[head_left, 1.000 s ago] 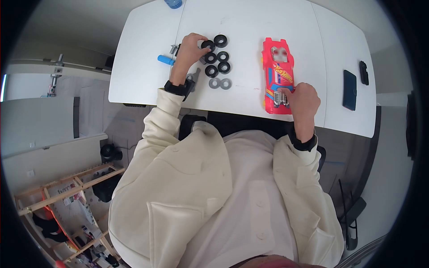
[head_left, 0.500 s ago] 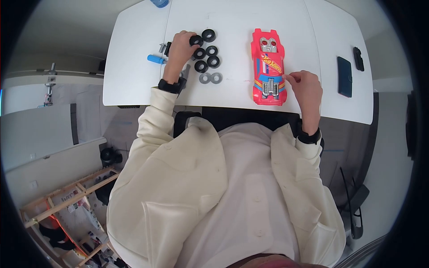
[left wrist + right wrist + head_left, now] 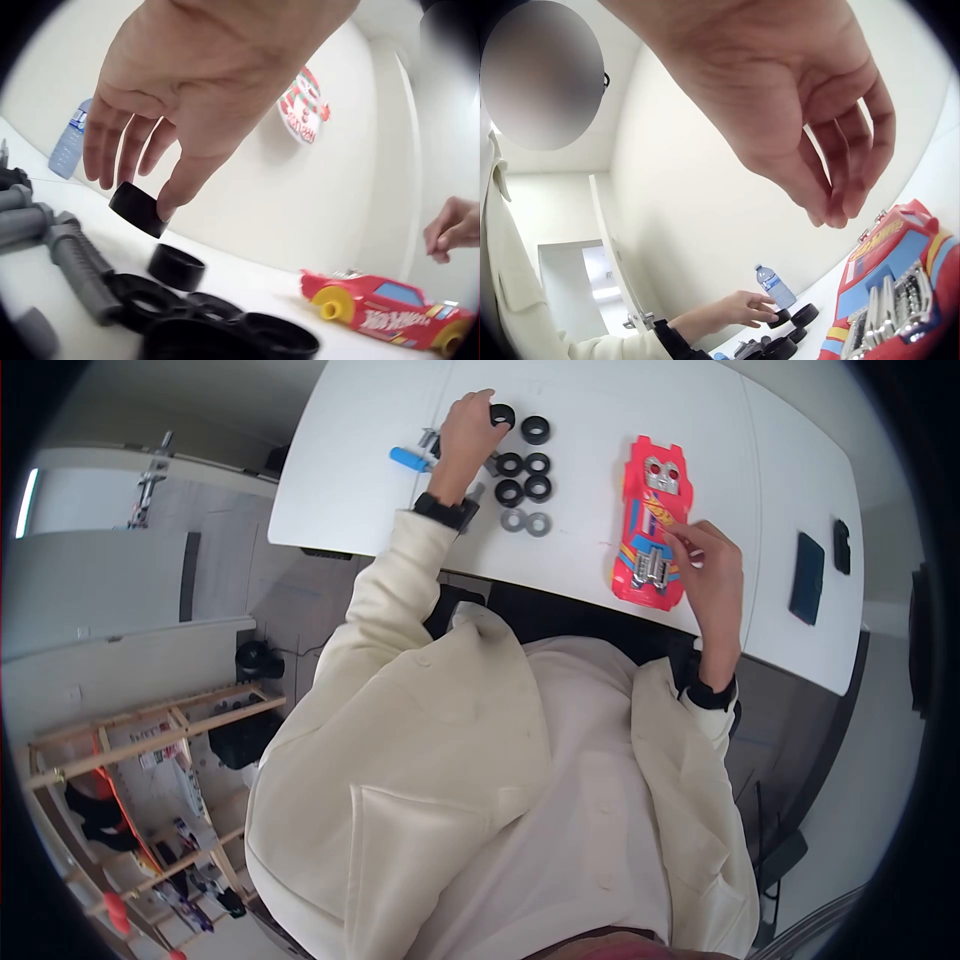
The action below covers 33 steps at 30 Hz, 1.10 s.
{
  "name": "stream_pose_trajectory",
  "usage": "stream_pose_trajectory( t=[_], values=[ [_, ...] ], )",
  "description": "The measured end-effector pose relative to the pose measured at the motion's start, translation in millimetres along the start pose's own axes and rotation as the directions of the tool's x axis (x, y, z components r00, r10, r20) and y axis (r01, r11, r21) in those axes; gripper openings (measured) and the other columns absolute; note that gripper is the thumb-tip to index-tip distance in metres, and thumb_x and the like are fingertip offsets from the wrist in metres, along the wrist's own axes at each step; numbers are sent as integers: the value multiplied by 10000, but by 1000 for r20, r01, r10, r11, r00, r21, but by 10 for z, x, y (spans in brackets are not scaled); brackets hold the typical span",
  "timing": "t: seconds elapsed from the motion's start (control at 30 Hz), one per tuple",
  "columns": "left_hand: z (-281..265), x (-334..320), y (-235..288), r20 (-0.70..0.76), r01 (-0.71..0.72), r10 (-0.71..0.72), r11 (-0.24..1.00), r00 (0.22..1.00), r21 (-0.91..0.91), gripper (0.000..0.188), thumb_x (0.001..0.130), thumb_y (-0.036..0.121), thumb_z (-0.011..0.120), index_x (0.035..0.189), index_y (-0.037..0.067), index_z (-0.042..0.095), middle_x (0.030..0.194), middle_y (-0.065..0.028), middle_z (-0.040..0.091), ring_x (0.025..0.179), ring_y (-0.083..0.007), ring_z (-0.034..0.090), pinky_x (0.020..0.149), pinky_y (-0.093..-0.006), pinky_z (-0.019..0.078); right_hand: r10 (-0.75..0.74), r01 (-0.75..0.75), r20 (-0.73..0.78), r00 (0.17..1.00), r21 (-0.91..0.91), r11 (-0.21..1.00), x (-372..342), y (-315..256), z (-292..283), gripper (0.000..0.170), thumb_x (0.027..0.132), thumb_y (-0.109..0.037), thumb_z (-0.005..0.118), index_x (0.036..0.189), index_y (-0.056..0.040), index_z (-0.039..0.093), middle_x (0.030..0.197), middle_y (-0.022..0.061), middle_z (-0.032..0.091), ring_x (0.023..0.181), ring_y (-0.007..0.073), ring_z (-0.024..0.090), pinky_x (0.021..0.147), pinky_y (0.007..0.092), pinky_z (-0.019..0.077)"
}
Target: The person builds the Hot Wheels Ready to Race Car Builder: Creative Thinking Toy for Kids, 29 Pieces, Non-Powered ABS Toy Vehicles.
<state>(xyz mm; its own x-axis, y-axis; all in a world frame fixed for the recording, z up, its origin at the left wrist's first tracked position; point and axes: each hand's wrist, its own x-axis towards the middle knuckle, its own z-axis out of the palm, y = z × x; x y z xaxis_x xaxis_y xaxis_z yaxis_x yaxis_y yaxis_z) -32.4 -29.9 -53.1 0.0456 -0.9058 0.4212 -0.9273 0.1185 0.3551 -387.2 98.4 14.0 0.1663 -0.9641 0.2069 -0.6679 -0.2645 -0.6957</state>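
My left hand (image 3: 470, 435) pinches a black toy tire (image 3: 137, 208) between thumb and fingertips. In the left wrist view that tire is tilted, beside another black tire (image 3: 176, 268) on the table. More black tires lie in two rows below the hand, then two grey washers (image 3: 505, 521). My right hand (image 3: 712, 565) hangs by the right side of a red toy car (image 3: 636, 520), thumb and fingertips drawn together with nothing visible between them. The car has yellow wheel hubs and a silver engine piece (image 3: 889, 311).
Grey plastic bolts (image 3: 82, 277) and a blue-handled tool (image 3: 409, 458) lie left of the tires. A water bottle (image 3: 71, 142) stands farther back on the white table (image 3: 590, 410). A dark blue flat case (image 3: 807, 578) and a small black object (image 3: 842, 547) lie at the right.
The left hand has drawn the pinched tire away from the rows toward the table's far side. The right hand has let go of the car's side and lifted. The head view has shifted.
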Motion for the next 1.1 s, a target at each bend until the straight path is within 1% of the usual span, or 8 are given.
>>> stream_pose_trajectory(
  t=[0.13, 0.27, 0.4, 0.47, 0.57, 0.8, 0.87, 1.1],
  values=[
    [107, 42, -236, 112, 11, -9, 1000, 994, -16, 516, 750, 194, 849, 1204, 10, 685, 1136, -171, 705, 1015, -363, 675, 895, -419, 541, 55, -55, 16, 998, -39, 998, -14, 121, -70, 139, 898, -94, 721, 1010, -17, 749, 856, 94, 687, 696, 192, 675, 627, 311, 524],
    [-29, -24, -428, -20, -215, 215, 975, 976, -51, 463, 750, 171, 845, 1178, 57, 711, 1063, -169, 711, 967, -373, 677, 884, -427, 545, 104, -103, 8, 995, -104, 989, -43, 163, -91, 176, 914, -96, 724, 1070, -21, 752, 930, 95, 683, 745, 174, 676, 666, 290, 558],
    [-424, -145, -449, 212, 27, -49, 994, 976, 104, 350, 751, 115, 830, 1094, 130, 761, 1049, -170, 659, 843, -313, 670, 789, -399, 546, 183, -183, -9, 983, -128, 975, -146, 411, 205, 574, 785, -195, 860, 1273, -54, 594, 1278, 138, 525, 1109, 296, 596, 842, 384, 554],
    [-475, -275, -283, 426, 100, -53, 991, 903, -89, 396, 734, 31, 813, 1112, 131, 755, 1105, -158, 637, 860, -300, 672, 775, -379, 546, 166, -170, -34, 985, -169, 971, -126, 438, 300, 746, 725, -204, 906, 1348, -73, 516, 1366, 162, 441, 1236, 339, 532, 904, 414, 547],
    [-450, -407, -86, 381, -105, 127, 991, 916, -77, 443, 706, -42, 801, 1110, 132, 754, 1165, -113, 610, 904, -313, 658, 826, -390, 557, 314, -300, 62, 947, -175, 938, -20, 267, 320, 961, 623, -114, 946, 1405, -134, 388, 1407, 178, 379, 1289, 387, 484, 994, 472, 535],
    [-309, -259, -168, 364, -345, 351, 935, 863, -83, 211, 702, -20, 776, 895, 49, 728, 1005, -40, 647, 962, -290, 588, 838, -407, 517, 415, -403, 148, 898, -108, 909, 123, 657, -65, 809, 645, 20, 878, 1344, -87, 485, 1296, 174, 553, 1130, 355, 621, 942, 408, 533],
    [-301, -208, -181, 429, -341, 346, 936, 835, -90, 192, 719, -18, 764, 897, 47, 728, 977, -43, 648, 956, -287, 587, 833, -404, 515, 252, -239, 130, 959, -108, 965, 130, 775, -145, 735, 639, 65, 846, 1299, -41, 541, 1206, 180, 628, 1102, 339, 637, 925, 385, 527],
    [-342, -136, -140, 487, -440, 389, 898, 782, -10, 247, 736, -10, 753, 959, 70, 683, 1064, -29, 627, 1012, -274, 555, 872, -416, 444, 179, -173, 222, 959, -46, 984, 172, 819, -372, 676, 672, 118, 769, 1301, -19, 564, 1199, 154, 634, 1088, 338, 632, 934, 391, 525]
  ],
)
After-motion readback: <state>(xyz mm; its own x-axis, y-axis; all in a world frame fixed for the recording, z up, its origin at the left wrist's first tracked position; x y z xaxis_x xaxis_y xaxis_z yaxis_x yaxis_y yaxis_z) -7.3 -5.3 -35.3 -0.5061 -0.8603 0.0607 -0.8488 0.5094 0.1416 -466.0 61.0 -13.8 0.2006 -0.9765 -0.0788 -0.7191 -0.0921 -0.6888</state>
